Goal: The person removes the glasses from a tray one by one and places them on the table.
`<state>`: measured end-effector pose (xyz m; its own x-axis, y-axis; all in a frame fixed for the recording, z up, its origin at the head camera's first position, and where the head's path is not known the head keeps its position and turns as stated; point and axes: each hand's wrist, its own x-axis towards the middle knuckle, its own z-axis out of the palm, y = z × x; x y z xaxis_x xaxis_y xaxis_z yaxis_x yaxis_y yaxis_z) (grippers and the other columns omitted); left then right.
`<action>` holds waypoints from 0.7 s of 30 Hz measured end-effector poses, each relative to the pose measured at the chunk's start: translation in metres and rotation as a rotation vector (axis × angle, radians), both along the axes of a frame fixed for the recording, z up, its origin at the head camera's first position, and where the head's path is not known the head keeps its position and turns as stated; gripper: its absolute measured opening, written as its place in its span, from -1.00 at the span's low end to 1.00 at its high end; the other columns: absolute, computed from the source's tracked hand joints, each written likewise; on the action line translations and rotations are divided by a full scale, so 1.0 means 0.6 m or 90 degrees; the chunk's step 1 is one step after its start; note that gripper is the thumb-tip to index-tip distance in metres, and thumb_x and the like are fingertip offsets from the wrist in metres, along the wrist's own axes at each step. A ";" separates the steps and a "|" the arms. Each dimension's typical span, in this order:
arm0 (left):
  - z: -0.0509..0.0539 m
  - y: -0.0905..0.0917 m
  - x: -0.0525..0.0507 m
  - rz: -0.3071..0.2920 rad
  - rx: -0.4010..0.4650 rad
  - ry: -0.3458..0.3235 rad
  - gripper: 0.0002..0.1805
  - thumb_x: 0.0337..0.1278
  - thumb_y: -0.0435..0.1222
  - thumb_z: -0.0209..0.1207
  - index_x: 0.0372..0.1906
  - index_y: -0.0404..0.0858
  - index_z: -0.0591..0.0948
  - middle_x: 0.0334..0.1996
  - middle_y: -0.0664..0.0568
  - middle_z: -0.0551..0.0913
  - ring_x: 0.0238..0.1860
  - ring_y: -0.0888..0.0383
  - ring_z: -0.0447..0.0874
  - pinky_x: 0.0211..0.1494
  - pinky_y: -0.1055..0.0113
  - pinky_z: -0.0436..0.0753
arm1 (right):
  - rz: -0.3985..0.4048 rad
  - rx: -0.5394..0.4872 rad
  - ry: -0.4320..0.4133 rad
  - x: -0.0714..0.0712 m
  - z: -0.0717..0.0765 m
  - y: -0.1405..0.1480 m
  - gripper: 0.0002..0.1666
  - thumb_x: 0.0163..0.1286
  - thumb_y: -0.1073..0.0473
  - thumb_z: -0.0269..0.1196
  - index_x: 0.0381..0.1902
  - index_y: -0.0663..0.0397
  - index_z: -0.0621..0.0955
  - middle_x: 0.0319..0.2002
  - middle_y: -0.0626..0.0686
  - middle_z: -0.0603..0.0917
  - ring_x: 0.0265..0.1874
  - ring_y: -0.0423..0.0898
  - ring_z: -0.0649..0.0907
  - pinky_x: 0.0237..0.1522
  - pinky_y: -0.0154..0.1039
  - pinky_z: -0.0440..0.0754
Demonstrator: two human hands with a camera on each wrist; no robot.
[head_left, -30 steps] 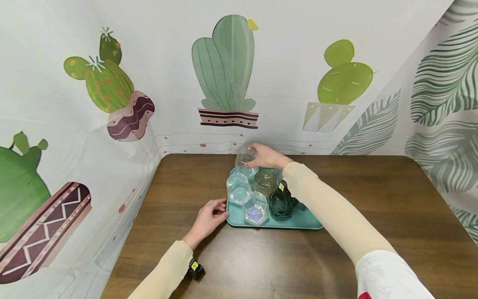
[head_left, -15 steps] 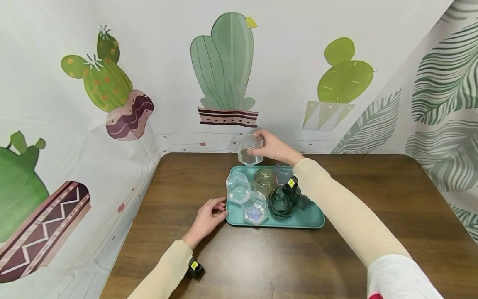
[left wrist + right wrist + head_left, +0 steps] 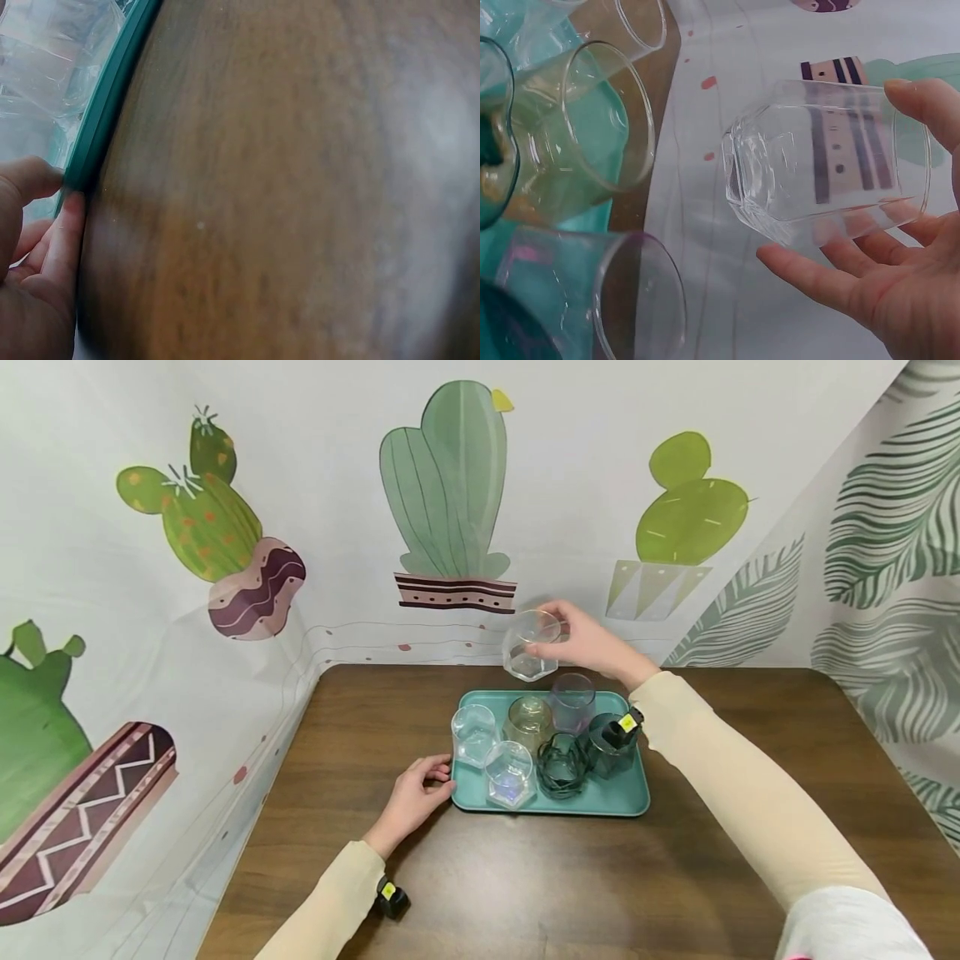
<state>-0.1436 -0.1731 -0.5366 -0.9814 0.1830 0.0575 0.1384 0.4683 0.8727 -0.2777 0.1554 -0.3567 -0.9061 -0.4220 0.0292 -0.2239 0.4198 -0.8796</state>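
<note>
The left hand (image 3: 412, 802) pinches the left edge of the green tray (image 3: 626, 797) between thumb and forefinger, though how the other fingers lie is hard to make out. Two clear glasses (image 3: 474, 742) and an amber glass (image 3: 530, 727) stand on it. The held glass (image 3: 519, 656) hangs above the tray's far edge — between the right hand's (image 3: 588, 643) thumb and fingers, which grasp it near the rim. Farther right stand two dark glasses (image 3: 562, 768) and a purple-tinted glass (image 3: 573, 703).

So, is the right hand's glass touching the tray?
No: in the right wrist view, the clear glass held by the right hand is apart from the tray.
</note>
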 end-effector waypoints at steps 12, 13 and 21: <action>-0.002 0.002 -0.001 0.006 0.005 -0.009 -0.57 0.19 -0.45 0.37 0.18 -0.38 0.66 -0.11 -0.08 0.66 -0.05 -0.01 0.71 -0.06 0.37 0.76 | -0.030 0.015 0.001 0.024 0.022 0.071 -0.15 0.37 0.17 0.40 0.49 0.30 0.28 0.38 0.32 0.37 0.45 0.27 0.32 0.46 0.19 0.33; -0.002 0.002 -0.001 0.007 0.003 -0.010 -0.57 0.19 -0.45 0.37 0.18 -0.37 0.66 -0.11 -0.08 0.66 -0.05 0.00 0.71 -0.06 0.37 0.76 | -0.033 0.018 0.003 0.026 0.024 0.077 -0.15 0.38 0.17 0.39 0.49 0.30 0.28 0.38 0.32 0.38 0.45 0.27 0.33 0.46 0.19 0.33; -0.004 0.001 0.001 0.004 0.015 -0.003 -0.58 0.19 -0.46 0.37 0.17 -0.38 0.66 -0.11 -0.09 0.66 -0.06 -0.01 0.70 -0.06 0.34 0.77 | -0.061 0.045 0.000 0.034 0.024 0.124 -0.10 0.42 0.12 0.38 0.54 0.29 0.21 0.43 0.34 0.33 0.47 0.32 0.29 0.41 0.22 0.35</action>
<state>-0.1433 -0.1723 -0.5390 -0.9829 0.1751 0.0564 0.1305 0.4482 0.8843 -0.2574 0.2299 -0.3423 -0.9422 -0.3351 0.0024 -0.1800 0.5001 -0.8470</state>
